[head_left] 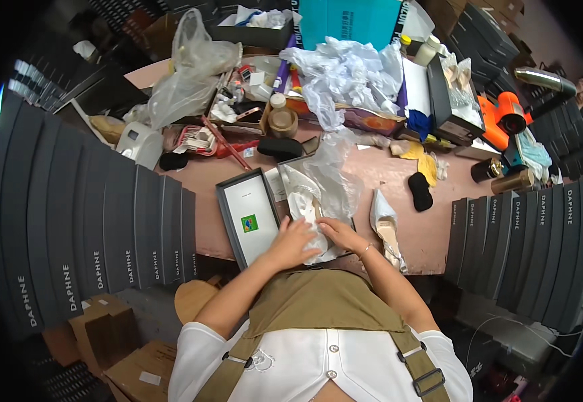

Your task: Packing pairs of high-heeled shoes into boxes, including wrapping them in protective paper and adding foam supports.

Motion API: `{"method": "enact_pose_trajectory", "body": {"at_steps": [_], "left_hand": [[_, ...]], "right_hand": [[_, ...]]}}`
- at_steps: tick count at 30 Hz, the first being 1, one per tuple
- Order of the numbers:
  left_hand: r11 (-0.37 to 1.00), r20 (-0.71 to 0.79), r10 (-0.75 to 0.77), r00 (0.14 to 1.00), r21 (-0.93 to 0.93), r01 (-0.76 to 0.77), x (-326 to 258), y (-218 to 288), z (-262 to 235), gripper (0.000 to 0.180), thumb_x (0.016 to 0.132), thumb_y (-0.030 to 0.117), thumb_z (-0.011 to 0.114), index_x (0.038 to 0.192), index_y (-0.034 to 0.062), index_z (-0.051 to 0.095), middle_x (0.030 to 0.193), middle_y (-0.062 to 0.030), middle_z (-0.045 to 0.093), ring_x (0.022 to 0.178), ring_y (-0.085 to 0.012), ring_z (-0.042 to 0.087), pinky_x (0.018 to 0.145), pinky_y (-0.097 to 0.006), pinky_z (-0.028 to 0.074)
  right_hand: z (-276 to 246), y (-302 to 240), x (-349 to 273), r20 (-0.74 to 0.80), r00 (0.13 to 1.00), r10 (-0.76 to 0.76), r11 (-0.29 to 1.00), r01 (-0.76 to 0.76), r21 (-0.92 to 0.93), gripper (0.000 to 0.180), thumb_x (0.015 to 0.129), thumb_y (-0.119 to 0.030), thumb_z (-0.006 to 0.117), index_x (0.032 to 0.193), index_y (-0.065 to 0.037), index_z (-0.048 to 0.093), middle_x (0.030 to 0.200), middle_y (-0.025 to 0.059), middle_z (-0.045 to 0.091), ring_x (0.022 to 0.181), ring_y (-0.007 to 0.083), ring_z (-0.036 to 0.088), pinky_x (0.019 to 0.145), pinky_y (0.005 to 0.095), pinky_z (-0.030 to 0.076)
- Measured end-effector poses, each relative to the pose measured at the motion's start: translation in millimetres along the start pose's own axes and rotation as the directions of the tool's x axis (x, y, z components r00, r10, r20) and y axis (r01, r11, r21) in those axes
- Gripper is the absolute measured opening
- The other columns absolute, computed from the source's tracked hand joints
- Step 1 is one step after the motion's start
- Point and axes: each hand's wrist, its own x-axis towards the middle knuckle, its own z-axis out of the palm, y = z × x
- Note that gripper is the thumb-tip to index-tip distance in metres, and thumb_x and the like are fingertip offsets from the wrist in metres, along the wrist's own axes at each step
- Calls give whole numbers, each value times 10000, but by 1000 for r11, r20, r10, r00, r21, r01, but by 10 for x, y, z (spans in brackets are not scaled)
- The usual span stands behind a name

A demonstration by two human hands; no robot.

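A pale pointed shoe (pixel 303 201) lies in white tissue paper (pixel 337 175) in the open shoe box in front of me. My left hand (pixel 294 242) rests at the near left of the shoe with its fingers spread on the paper. My right hand (pixel 342 236) is on the shoe's near right side, its fingers curled in against it; paper partly hides the contact. The box's dark-edged lid (pixel 246 201), white inside with a small green sticker, sits to the left. A second pale pointed shoe (pixel 385 224) lies on the table to the right of the box.
Stacks of dark shoe boxes (pixel 104 214) flank the left, with another stack (pixel 519 234) on the right. Crumpled white paper (pixel 345 74) heaps at the back. A black oval pad (pixel 420 191), a jar (pixel 282 122) and an orange tool (pixel 502 117) also occupy the pink table (pixel 432 231).
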Motion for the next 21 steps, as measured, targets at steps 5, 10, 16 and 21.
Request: {"method": "enact_pose_trajectory", "body": {"at_steps": [5,10,16,21], "left_hand": [[931,200,-130,971,362,50,-91,116,522,331,771,298,609,1003,68,666,1091,-134,601,1196,-330,458,1054,-625,147],[924,438,-282,854,365,118,10,340,257,384,864,397,495,1010,115,711,1088,-120,653,1190,-321,485,1049,-672,47],[879,396,-376,838,439,187,142,320,598,292,755,281,600,956,107,721,996,-95,680,1059,-276,584,1056,-662,73],[915,199,-373,906,240,324,-84,337,700,249,768,254,604,917,92,721,947,-104,683,1022,-276,594,1069,-632,122]], "right_hand": [[46,-85,103,25,999,44,956,-34,-293,300,870,-203,515,1090,-16,599,985,236,634,936,391,603,821,432,472],[-280,-384,-3,75,994,-75,966,92,-241,244,791,-62,503,998,-7,621,872,182,666,811,289,651,741,363,497],[-416,140,121,238,971,24,987,15,-160,226,755,-3,494,932,20,632,817,166,659,729,232,640,646,328,500],[-132,172,234,184,940,-289,865,338,-370,249,791,-84,559,1018,18,569,875,187,632,712,257,625,648,355,503]]}}
